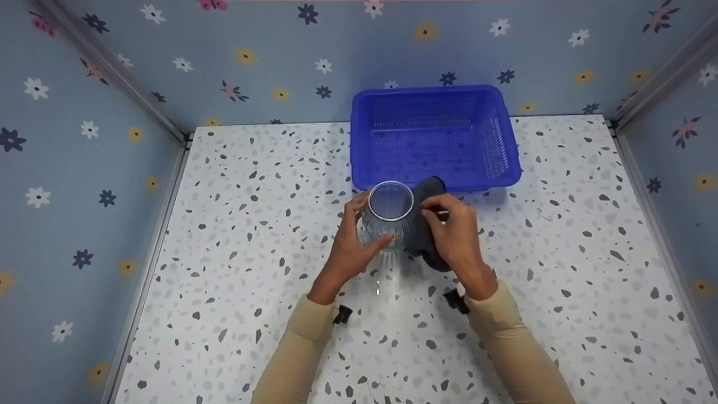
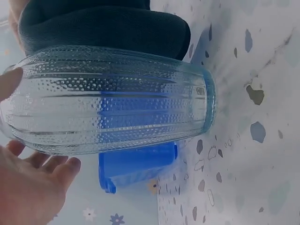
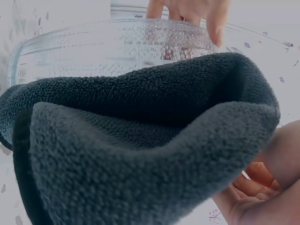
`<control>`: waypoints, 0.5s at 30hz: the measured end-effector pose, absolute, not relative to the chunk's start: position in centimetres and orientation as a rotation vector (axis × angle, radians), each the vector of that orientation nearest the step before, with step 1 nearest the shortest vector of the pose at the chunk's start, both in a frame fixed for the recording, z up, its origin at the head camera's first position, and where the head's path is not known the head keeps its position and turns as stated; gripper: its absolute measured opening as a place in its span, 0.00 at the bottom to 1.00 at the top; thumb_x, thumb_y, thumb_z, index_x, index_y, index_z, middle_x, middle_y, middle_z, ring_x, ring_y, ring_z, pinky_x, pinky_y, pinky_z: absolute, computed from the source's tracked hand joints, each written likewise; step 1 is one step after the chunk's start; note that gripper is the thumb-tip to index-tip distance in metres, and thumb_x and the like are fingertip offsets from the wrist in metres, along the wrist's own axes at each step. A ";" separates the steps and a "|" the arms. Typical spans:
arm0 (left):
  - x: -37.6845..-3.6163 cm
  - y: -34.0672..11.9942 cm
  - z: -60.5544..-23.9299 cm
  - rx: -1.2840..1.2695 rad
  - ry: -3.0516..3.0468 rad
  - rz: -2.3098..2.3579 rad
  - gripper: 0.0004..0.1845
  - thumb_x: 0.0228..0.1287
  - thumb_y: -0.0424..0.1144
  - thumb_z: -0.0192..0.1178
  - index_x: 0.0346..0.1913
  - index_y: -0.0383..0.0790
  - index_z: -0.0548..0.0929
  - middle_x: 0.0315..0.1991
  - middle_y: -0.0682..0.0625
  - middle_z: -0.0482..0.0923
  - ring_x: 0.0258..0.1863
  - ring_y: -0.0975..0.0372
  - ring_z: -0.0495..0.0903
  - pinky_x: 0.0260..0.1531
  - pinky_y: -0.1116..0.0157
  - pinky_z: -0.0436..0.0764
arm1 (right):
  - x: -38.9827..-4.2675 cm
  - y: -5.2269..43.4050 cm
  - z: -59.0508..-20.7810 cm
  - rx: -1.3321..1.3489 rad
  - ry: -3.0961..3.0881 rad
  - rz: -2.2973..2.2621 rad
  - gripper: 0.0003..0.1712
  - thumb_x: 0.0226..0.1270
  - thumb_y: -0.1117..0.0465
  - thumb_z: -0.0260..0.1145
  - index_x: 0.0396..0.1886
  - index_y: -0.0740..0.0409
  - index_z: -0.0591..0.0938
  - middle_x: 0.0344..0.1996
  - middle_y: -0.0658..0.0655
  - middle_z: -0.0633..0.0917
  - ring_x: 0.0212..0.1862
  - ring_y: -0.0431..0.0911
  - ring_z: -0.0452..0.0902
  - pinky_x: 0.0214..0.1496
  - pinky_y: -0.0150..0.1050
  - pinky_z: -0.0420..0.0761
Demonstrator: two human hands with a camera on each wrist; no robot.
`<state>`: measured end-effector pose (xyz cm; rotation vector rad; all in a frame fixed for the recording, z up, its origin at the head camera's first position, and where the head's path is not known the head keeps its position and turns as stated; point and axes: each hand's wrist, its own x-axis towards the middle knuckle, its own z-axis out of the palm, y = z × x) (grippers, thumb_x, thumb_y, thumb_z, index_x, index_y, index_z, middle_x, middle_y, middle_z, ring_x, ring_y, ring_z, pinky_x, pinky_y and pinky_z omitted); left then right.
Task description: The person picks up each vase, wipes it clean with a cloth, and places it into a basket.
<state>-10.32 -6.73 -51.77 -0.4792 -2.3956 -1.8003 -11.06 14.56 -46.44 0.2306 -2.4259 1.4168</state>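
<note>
Speckled desk [image 1: 235, 235], floral walls. Ribbed glass vase [image 1: 387, 216] upright mid-desk, just before blue basket [image 1: 435, 137] at far edge. Left hand [image 1: 353, 241] curled round vase's left side; right hand [image 1: 457, 233] grips dark cloth [image 1: 423, 219] pressed against its right side.

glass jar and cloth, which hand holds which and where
The left hand grips the glass jar round its ribbed side; the right hand holds the dark cloth against the jar's other side.
</note>
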 end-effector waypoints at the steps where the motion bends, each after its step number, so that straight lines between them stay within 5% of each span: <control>1: -10.3 -6.6 -51.8 -0.460 -2.388 -1.800 0.40 0.65 0.41 0.76 0.71 0.36 0.63 0.81 0.42 0.61 0.81 0.53 0.60 0.77 0.51 0.64 | -10.9 14.5 -46.4 0.231 -2.423 1.420 0.04 0.67 0.77 0.71 0.38 0.69 0.88 0.36 0.64 0.89 0.43 0.57 0.88 0.44 0.50 0.88; 9: -10.0 -5.1 -51.7 -0.296 -2.391 -1.601 0.51 0.55 0.46 0.83 0.75 0.38 0.62 0.71 0.42 0.66 0.71 0.52 0.68 0.70 0.50 0.72 | -10.3 14.4 -46.2 0.284 -2.411 1.376 0.04 0.66 0.76 0.73 0.38 0.68 0.89 0.36 0.62 0.89 0.40 0.52 0.88 0.42 0.45 0.88; 15: -10.1 -5.2 -51.6 -0.362 -2.420 -1.529 0.46 0.60 0.47 0.79 0.74 0.36 0.66 0.72 0.39 0.62 0.74 0.50 0.64 0.71 0.48 0.70 | -10.2 14.3 -46.4 0.292 -2.408 1.379 0.04 0.66 0.76 0.73 0.38 0.68 0.89 0.36 0.62 0.89 0.41 0.52 0.88 0.42 0.46 0.89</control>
